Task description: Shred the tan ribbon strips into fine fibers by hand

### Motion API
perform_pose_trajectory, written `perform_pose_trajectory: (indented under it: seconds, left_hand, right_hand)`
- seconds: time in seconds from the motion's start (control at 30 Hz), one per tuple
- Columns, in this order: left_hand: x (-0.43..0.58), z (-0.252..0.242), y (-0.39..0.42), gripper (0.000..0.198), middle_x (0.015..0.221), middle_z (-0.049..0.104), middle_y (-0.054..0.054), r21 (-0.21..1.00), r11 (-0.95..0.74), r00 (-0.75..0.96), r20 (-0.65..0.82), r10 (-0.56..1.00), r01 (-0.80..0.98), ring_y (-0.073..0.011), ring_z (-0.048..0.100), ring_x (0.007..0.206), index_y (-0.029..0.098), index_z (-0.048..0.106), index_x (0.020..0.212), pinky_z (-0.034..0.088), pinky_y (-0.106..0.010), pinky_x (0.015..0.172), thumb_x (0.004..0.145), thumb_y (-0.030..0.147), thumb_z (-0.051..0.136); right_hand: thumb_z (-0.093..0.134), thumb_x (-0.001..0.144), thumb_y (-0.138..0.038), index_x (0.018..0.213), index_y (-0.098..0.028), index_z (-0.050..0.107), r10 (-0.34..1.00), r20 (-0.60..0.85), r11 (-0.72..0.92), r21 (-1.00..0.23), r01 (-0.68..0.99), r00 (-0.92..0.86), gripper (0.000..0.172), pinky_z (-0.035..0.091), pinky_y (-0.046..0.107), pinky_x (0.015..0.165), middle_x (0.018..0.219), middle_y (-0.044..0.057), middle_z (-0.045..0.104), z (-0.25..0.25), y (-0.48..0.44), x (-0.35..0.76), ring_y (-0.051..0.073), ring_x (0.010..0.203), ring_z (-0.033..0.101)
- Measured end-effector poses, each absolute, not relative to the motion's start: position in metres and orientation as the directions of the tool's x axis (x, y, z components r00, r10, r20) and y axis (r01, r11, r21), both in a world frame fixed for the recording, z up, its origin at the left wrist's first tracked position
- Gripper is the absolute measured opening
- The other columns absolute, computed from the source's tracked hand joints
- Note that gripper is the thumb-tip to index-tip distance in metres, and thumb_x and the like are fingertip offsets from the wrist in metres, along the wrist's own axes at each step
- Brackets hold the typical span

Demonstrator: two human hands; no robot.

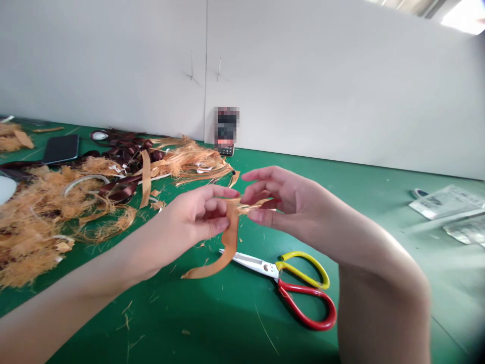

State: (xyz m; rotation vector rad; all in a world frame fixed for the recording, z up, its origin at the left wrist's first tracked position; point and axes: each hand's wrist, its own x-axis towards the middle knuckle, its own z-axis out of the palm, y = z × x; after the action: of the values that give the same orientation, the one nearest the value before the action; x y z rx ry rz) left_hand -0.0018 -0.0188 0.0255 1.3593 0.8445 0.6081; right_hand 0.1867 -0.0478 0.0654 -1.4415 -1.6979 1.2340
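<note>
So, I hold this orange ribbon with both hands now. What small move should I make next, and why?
I would probably hold the ribbon firm in the left hand and gently pull the loose threads sideways with the right hand. The threads already stand frayed from the ribbon, right between the fingers of both hands, so the scissors on the green mat seem unnecessary for this move.

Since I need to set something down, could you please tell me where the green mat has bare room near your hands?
The widest bare green mat lies beyond the right hand, between the wall and the papers. A smaller fibre-dotted patch lies below the scissors. Left of the left hand is crowded with orange fibres and dark ribbons.
</note>
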Motion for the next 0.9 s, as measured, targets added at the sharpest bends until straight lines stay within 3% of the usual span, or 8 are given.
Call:
perform_pose_trajectory:
  seconds: [0.17, 0.33, 0.5, 0.67, 0.9]
  left_hand:
    - [-0.0029, 0.0279, -0.0196, 0.032, 0.104, 0.069, 0.000, 0.969, 0.245, 0.679, -0.201, 0.706, 0.032, -0.0155, 0.064, 0.102, 0.025, 0.057, 0.115, 0.050, -0.025, 0.087, 0.086, 0.013, 0.058]
    - [-0.0046, 0.0286, -0.0189, 0.031, 0.104, 0.070, -0.001, 0.978, 0.202, 0.719, -0.175, 0.673, 0.049, -0.0189, 0.063, 0.105, 0.026, 0.061, 0.115, 0.051, -0.027, 0.086, 0.085, 0.019, 0.062]
    - [-0.0043, 0.0267, -0.0192, 0.040, 0.113, 0.067, 0.000, 0.979, 0.184, 0.722, -0.188, 0.666, 0.085, -0.0188, 0.062, 0.108, 0.028, 0.052, 0.125, 0.050, -0.029, 0.091, 0.086, 0.027, 0.062]
    - [-0.0012, 0.0257, -0.0177, 0.027, 0.107, 0.068, -0.003, 0.993, 0.066, 0.565, -0.109, 0.818, 0.096, -0.0171, 0.063, 0.104, 0.019, 0.057, 0.111, 0.050, -0.026, 0.088, 0.085, 0.026, 0.061]
    - [-0.0016, 0.0287, -0.0170, 0.036, 0.097, 0.070, 0.000, 0.985, 0.049, 0.601, -0.138, 0.787, 0.163, -0.0172, 0.065, 0.096, 0.021, 0.057, 0.108, 0.054, -0.027, 0.080, 0.076, 0.028, 0.072]
  right_hand:
    - [0.065, 0.082, -0.021, 0.117, -0.022, 0.053, 0.917, -0.085, 0.063, -0.934, 0.353, -0.390, 0.037, 0.053, 0.027, 0.085, 0.106, 0.002, 0.066, 0.0657, -0.0483, 0.1833, 0.013, 0.096, 0.064]
    - [0.067, 0.079, -0.020, 0.108, -0.022, 0.060, 0.896, -0.096, 0.049, -0.949, 0.311, -0.433, 0.030, 0.055, 0.024, 0.077, 0.090, -0.001, 0.068, 0.0669, -0.0477, 0.1796, 0.012, 0.085, 0.067]
    - [0.067, 0.078, -0.019, 0.101, -0.023, 0.064, 0.937, -0.130, -0.008, -0.936, 0.351, -0.325, 0.024, 0.054, 0.022, 0.069, 0.079, -0.002, 0.068, 0.0637, -0.0463, 0.1801, 0.011, 0.076, 0.066]
    - [0.069, 0.075, -0.017, 0.097, -0.022, 0.062, 0.966, -0.169, -0.097, -0.938, 0.332, -0.197, 0.024, 0.054, 0.022, 0.069, 0.079, -0.001, 0.073, 0.0623, -0.0461, 0.1807, 0.012, 0.077, 0.069]
    - [0.066, 0.077, -0.022, 0.097, -0.024, 0.063, 0.967, -0.197, -0.130, -0.927, 0.352, -0.161, 0.021, 0.055, 0.027, 0.069, 0.078, 0.000, 0.076, 0.0653, -0.0474, 0.1800, 0.015, 0.076, 0.071]
